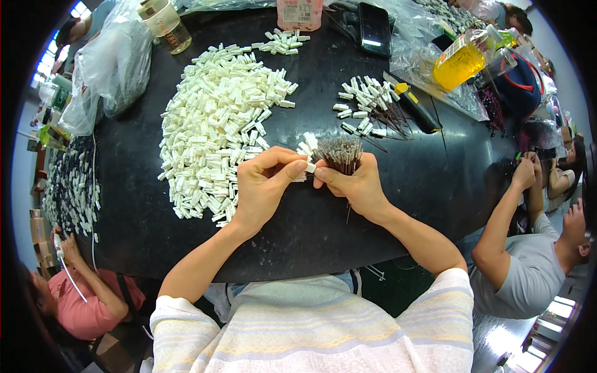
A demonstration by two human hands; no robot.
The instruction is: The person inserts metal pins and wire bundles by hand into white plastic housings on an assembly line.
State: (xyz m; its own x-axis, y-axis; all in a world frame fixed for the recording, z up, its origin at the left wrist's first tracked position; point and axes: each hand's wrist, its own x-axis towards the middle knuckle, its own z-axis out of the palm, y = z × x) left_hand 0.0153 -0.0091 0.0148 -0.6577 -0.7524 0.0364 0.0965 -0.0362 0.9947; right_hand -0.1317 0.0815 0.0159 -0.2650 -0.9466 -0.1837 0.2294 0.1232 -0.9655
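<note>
My left hand [266, 185] is closed, thumb and forefinger pinching a small white plastic connector housing [310, 167]. Against the other end of that piece rests the thumb of my right hand [359, 188]. The right hand is closed around a bundle of thin dark wires [339, 155] with pale tips fanned out at the top. Just beyond my fingertips a few more white housings [308, 143] show, partly hidden by the hands. A large heap of the same housings [214, 118] spreads over the black table to the left of my left hand.
Beyond my right hand lie a smaller housing pile [367, 96] with loose wires and a yellow-black utility knife [416, 109]. Farther back are a phone [375, 30], a yellow drink bottle [459, 61], a pink container [300, 13] and a plastic bag [115, 62]. People work at both sides.
</note>
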